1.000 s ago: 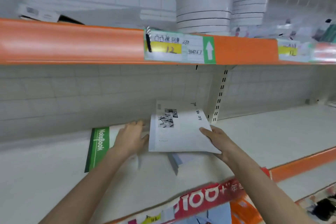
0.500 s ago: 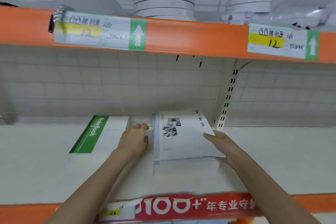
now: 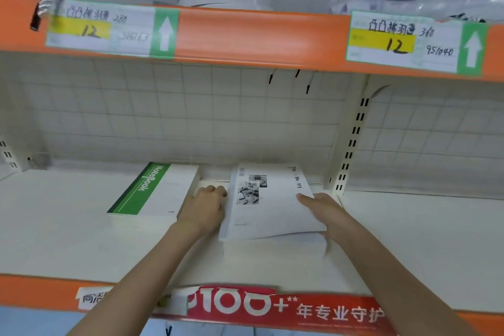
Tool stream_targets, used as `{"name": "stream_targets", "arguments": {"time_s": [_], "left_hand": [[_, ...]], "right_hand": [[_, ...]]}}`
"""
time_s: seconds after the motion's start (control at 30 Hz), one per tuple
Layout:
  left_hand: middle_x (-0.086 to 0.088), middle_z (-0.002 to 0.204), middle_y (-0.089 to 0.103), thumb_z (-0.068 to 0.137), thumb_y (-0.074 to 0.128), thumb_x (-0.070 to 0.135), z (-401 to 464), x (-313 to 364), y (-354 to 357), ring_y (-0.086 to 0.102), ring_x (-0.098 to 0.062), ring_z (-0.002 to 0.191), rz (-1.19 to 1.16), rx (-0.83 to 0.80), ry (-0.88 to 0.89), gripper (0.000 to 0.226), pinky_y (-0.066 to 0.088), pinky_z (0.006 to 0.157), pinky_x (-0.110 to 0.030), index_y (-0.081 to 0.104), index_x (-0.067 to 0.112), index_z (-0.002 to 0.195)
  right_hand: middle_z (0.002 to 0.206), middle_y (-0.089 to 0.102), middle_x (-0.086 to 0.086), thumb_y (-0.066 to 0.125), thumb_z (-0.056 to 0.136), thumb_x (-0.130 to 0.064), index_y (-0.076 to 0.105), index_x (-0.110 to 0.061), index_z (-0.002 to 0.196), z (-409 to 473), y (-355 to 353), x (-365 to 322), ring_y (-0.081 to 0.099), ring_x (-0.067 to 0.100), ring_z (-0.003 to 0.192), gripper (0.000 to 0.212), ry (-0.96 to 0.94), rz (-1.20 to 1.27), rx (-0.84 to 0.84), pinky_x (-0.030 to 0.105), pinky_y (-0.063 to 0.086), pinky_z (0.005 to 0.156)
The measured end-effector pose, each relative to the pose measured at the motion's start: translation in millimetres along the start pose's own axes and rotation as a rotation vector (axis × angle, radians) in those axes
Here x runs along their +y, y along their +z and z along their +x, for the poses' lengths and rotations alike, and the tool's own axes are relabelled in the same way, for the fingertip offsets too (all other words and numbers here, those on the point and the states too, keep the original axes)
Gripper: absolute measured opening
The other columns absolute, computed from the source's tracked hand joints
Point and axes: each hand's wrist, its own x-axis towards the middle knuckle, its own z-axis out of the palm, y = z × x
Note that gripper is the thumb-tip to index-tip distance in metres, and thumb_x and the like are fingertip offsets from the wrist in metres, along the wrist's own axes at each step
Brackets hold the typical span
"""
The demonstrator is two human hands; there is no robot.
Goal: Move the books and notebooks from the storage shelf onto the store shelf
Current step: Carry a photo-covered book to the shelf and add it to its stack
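A: What is seen from the head camera?

B: A stack of white books (image 3: 272,207) is seen lying on the white shelf (image 3: 409,240), just right of a green notebook (image 3: 155,191), which is lain flat near the back panel.

A: How are the hands placed?

B: The stack's left edge is touched by the left hand (image 3: 203,209), its fingers curled against it. The top cover's right edge is gripped by the right hand (image 3: 324,211). Two price labels (image 3: 109,28) are fixed to the orange rail above.
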Motion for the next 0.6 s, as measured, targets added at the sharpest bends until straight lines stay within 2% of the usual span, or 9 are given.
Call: {"name": "stream_targets", "arguments": {"time_s": [0.07, 0.13, 0.17, 0.23, 0.3, 0.33, 0.43, 0.5, 0.6], "left_hand": [[-0.008, 0.117, 0.056, 0.084, 0.042, 0.005, -0.2, 1.1, 1.0, 0.051, -0.030, 0.109, 0.009, -0.026, -0.003, 0.046, 0.046, 0.087, -0.040, 0.048, 0.017, 0.128], [-0.007, 0.118, 0.055, 0.085, 0.041, 0.005, 0.1, 0.9, 1.8, 0.050, -0.029, 0.110, -0.004, -0.041, -0.001, 0.046, 0.046, 0.087, -0.040, 0.047, 0.019, 0.129], [-0.007, 0.118, 0.055, 0.086, 0.041, 0.006, 0.0, 0.4, 2.1, 0.049, -0.028, 0.110, -0.010, -0.044, -0.004, 0.047, 0.046, 0.088, -0.040, 0.047, 0.019, 0.130], [-0.008, 0.122, 0.054, 0.087, 0.040, 0.006, 0.2, 0.3, 2.5, 0.049, -0.028, 0.112, -0.029, -0.033, -0.016, 0.047, 0.046, 0.089, -0.040, 0.046, 0.016, 0.133], [-0.009, 0.123, 0.055, 0.092, 0.037, 0.010, 0.8, 3.2, 2.1, 0.050, -0.029, 0.113, -0.062, -0.009, -0.024, 0.040, 0.045, 0.090, -0.042, 0.047, 0.013, 0.131], [-0.010, 0.121, 0.056, 0.096, 0.035, 0.015, 1.0, 6.2, 2.0, 0.051, -0.030, 0.112, -0.084, 0.003, -0.026, 0.034, 0.045, 0.090, -0.042, 0.049, 0.012, 0.126], [-0.014, 0.110, 0.060, 0.101, 0.032, 0.030, 0.8, 16.5, 2.3, 0.053, -0.032, 0.104, -0.162, -0.004, -0.031, 0.030, 0.043, 0.084, -0.038, 0.051, 0.009, 0.105], [-0.014, 0.106, 0.060, 0.100, 0.034, 0.034, 0.1, 21.5, 3.0, 0.053, -0.032, 0.101, -0.175, -0.012, -0.030, 0.030, 0.042, 0.080, -0.037, 0.050, 0.008, 0.101], [-0.017, 0.107, 0.059, 0.099, 0.038, 0.029, -1.1, 27.1, 3.4, 0.053, -0.034, 0.102, -0.187, -0.012, -0.034, 0.026, 0.041, 0.080, -0.036, 0.048, 0.005, 0.101]], "right_hand": [[0.120, 0.061, 0.012, 0.056, 0.090, -0.047, 0.053, -0.006, 0.123, 8.3, -0.9, 2.5, 0.059, 0.027, 0.108, 0.053, 0.001, -0.050, 0.014, 0.040, 0.045, 0.099], [0.111, 0.064, 0.011, 0.056, 0.086, -0.049, 0.057, -0.004, 0.113, 18.1, -4.0, 6.9, 0.061, 0.026, 0.102, 0.052, -0.020, -0.076, 0.023, 0.038, 0.046, 0.096], [0.100, 0.064, 0.010, 0.057, 0.083, -0.048, 0.058, -0.004, 0.099, 19.5, -4.8, 7.2, 0.062, 0.024, 0.091, 0.047, -0.039, -0.091, 0.036, 0.033, 0.048, 0.088], [0.072, 0.049, 0.008, 0.057, 0.085, -0.040, 0.045, -0.013, 0.069, 11.4, -6.6, 4.4, 0.049, 0.020, 0.066, 0.034, -0.092, -0.158, 0.091, 0.027, 0.036, 0.064], [0.057, 0.032, 0.004, 0.053, 0.091, -0.028, 0.027, -0.018, 0.056, 5.7, -10.4, 4.6, 0.033, 0.022, 0.056, 0.045, -0.143, -0.283, 0.180, 0.030, 0.023, 0.056], [0.054, 0.029, 0.004, 0.052, 0.092, -0.025, 0.024, -0.018, 0.054, 3.2, -12.4, 5.1, 0.032, 0.023, 0.055, 0.048, -0.182, -0.356, 0.221, 0.031, 0.023, 0.056], [0.049, 0.036, 0.003, 0.049, 0.091, -0.023, 0.025, -0.017, 0.050, 0.1, -15.9, 7.3, 0.037, 0.023, 0.054, 0.048, -0.226, -0.498, 0.306, 0.029, 0.029, 0.054], [0.051, 0.040, 0.005, 0.049, 0.091, -0.022, 0.028, -0.016, 0.049, -2.5, -15.9, 8.0, 0.039, 0.022, 0.053, 0.047, -0.230, -0.544, 0.326, 0.027, 0.031, 0.053], [0.068, 0.051, 0.015, 0.050, 0.092, -0.021, 0.050, -0.011, 0.059, -10.8, -11.8, 7.3, 0.047, 0.025, 0.070, 0.034, -0.264, -0.607, 0.333, 0.029, 0.039, 0.065]]}}
